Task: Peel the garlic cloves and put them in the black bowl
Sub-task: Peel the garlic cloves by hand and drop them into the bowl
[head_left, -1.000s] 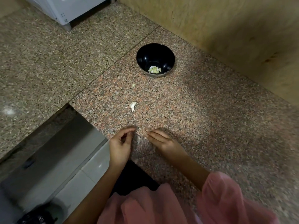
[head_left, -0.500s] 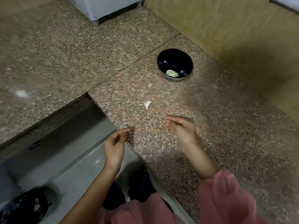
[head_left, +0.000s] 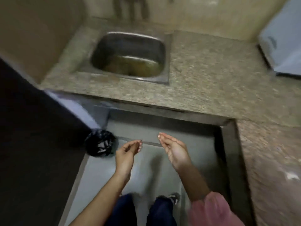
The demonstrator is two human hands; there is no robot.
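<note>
The black bowl and the garlic cloves are out of view. Both my hands hover above the grey floor in front of the counter. My left hand (head_left: 128, 152) has its fingers curled inward toward the palm, and the blur hides whether anything lies inside. My right hand (head_left: 174, 149) is turned palm up, its fingers loosely cupped and nothing visible in it. The two hands are a short gap apart and do not touch.
A steel sink (head_left: 164, 46) with murky water is set in the granite counter (head_left: 203, 79) ahead. The counter continues down the right side. A black bin bag (head_left: 99, 142) sits on the floor left of my left hand. A white appliance (head_left: 280, 46) stands at the far right.
The view has swung left from the bowl and garlic to the sink. Both hands have left the counter and now hang over the floor, the right one turned palm up.
</note>
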